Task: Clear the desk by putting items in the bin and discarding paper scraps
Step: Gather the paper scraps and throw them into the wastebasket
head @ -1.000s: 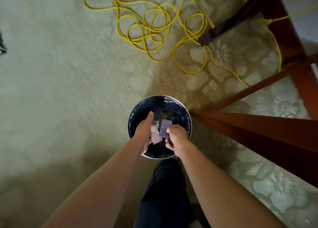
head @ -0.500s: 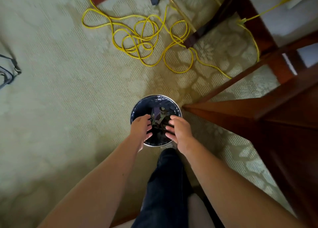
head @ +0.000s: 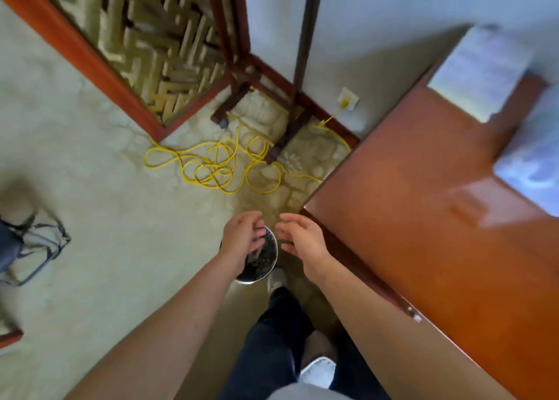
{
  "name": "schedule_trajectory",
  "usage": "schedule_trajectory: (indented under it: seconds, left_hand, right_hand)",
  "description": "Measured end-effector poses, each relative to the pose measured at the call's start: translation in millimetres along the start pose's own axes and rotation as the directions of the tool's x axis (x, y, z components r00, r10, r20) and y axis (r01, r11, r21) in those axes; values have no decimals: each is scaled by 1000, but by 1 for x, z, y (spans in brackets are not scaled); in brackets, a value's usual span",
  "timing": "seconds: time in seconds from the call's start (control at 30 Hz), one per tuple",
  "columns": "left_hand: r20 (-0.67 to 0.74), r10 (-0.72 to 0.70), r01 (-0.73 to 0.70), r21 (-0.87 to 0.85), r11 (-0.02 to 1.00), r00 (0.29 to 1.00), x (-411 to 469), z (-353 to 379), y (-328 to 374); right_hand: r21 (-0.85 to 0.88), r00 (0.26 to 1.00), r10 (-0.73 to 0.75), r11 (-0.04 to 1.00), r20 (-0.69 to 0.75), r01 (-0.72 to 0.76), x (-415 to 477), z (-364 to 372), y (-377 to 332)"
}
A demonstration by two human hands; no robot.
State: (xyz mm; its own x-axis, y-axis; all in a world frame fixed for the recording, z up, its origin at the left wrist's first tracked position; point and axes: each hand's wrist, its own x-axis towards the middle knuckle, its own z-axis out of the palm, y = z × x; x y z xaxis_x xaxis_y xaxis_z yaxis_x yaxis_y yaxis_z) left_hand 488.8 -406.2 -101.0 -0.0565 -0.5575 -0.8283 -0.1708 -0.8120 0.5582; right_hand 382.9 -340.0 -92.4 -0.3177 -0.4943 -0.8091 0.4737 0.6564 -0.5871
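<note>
**Hands come up from the bin, empty**

Both hands have lifted out of the bin and no longer hold the scraps they held a second ago. The view has swung upward too, bringing the desk into the right of the frame.

The left hand (head: 242, 242) hangs over the bin (head: 276, 253) at lower centre, fingers loosely curled around nothing. The right hand (head: 302, 242) is just beside the rim, fingers relaxed and spread, also empty, between the bin and the corner of the desk (head: 438, 218). The bin's contents are a dark blur. The scraps cannot be picked out, though they are probably in there.

Papers (head: 481, 70) lie on the desk at upper right, so the clearing looks unfinished.

What could go wrong:
- The bin stands close by the person's foot (head: 276, 278), and a careless step toward the desk could tip it and spill the scraps.
- The right hand is near the desk corner and could knock it on a quick turn.
- A yellow cable (head: 217, 170) loops loose on the floor just beyond the bin and could catch a shoe.
</note>
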Motion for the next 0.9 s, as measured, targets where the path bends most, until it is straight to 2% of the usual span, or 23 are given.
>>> schedule_trajectory:
  seconds: [0.17,0.3,0.63,0.8,0.9]
  left_hand:
    - [148,154,-169,93,981,977,-51,48,34]
    - [275,187,-234,152,960,943,-82,90,41]
    - [551,102,-359,382,852,828,-156,229,8]
    - [652,39,-434,456,777,757,-194,300,-33]
    - [676,7,-446,477,757,737,-217,336,-60]
  right_hand:
    - [90,990,-129,987,-60,134,-47,-43,-37]
    - [151,967,-200,963,-155,224,-74,-87,-50]
    - [320,842,-193,864,-505,389,-136,-228,-32]
    - [370,775,-143,816,-615,444,-163,-305,-6]
    - [364,744,-113,818,-658,446,-178,-349,13]
